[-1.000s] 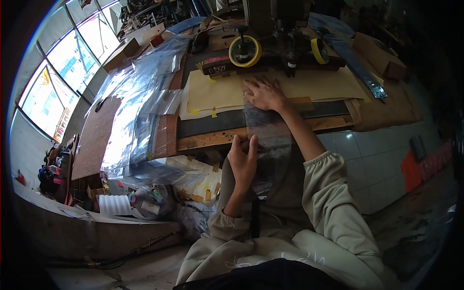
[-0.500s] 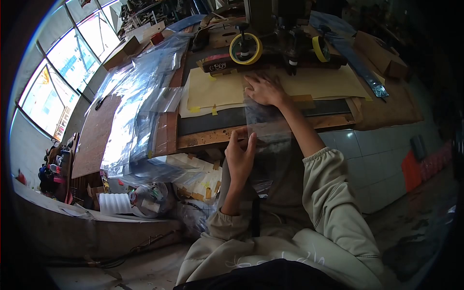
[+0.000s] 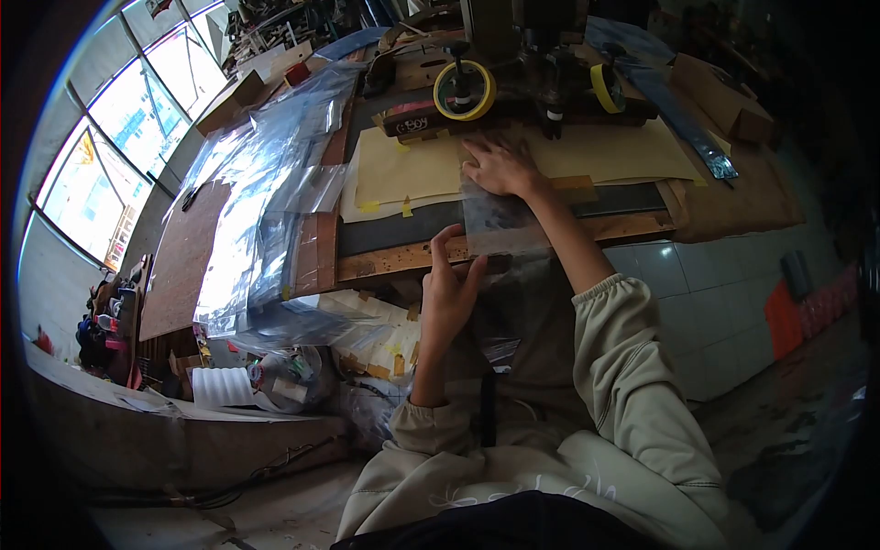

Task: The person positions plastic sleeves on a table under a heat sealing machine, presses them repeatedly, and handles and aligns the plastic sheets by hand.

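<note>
My right hand [image 3: 500, 167] lies with fingers spread on a clear plastic sheet [image 3: 495, 220], over the cream card [image 3: 408, 170] on the work surface. The sheet hangs over the wooden front edge [image 3: 385, 264] toward my lap. Just in front of that edge, my left hand [image 3: 449, 286] is raised at the sheet's left side, thumb and forefinger apart. Whether its fingertips touch the sheet is not clear. Behind my right hand is the dark bar of a machine [image 3: 550, 115] with a yellow tape roll [image 3: 464, 90] on it.
Shiny clear plastic sheets [image 3: 266, 183] cover the left side of the table. A second yellow roll [image 3: 606, 89] is on the machine's right. An open cardboard box [image 3: 720, 101] stands at the back right, near brown paper [image 3: 733, 197]. A white foam roll [image 3: 222, 387] lies low on the left.
My left hand has moved up and slightly left toward the table edge, and its thumb and forefinger have spread apart. My right hand has stayed nearly in place.
</note>
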`<state>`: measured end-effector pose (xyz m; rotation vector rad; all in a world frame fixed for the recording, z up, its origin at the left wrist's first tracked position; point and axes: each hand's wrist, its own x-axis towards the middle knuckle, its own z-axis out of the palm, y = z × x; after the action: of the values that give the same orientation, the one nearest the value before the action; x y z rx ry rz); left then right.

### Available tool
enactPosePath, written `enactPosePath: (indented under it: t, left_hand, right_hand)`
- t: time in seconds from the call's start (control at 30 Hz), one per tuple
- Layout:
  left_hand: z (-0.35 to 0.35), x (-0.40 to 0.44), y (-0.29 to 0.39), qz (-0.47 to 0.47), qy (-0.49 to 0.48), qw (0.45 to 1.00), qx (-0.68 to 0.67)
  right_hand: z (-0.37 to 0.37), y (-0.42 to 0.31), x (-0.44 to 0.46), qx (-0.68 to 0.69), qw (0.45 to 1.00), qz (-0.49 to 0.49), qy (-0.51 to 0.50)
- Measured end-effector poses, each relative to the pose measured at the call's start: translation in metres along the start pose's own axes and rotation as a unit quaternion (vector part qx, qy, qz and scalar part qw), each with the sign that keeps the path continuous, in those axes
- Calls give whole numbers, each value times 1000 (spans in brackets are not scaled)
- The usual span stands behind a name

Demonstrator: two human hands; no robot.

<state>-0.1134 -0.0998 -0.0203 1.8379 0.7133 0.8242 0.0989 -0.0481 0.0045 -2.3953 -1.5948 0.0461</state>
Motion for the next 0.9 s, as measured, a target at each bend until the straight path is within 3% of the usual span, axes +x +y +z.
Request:
enactPosePath:
  t: [0.13, 0.23, 0.43, 0.9]
  left_hand:
    - [-1, 1, 0, -3, -11, 1000, 6]
    - [-2, 0, 3, -29, -18, 999, 28]
    - [6, -1, -10, 24, 19, 999, -22]
    - [7, 1, 2, -25, 15, 1000, -11]
  right_hand:
    - [1, -1, -2, -6, 1000, -2, 28]
    - [4, -5, -9, -16, 991, -19, 135]
    - [4, -8, -6, 2, 995, -16, 97]
    - [7, -2, -2, 3, 993, -25, 113]
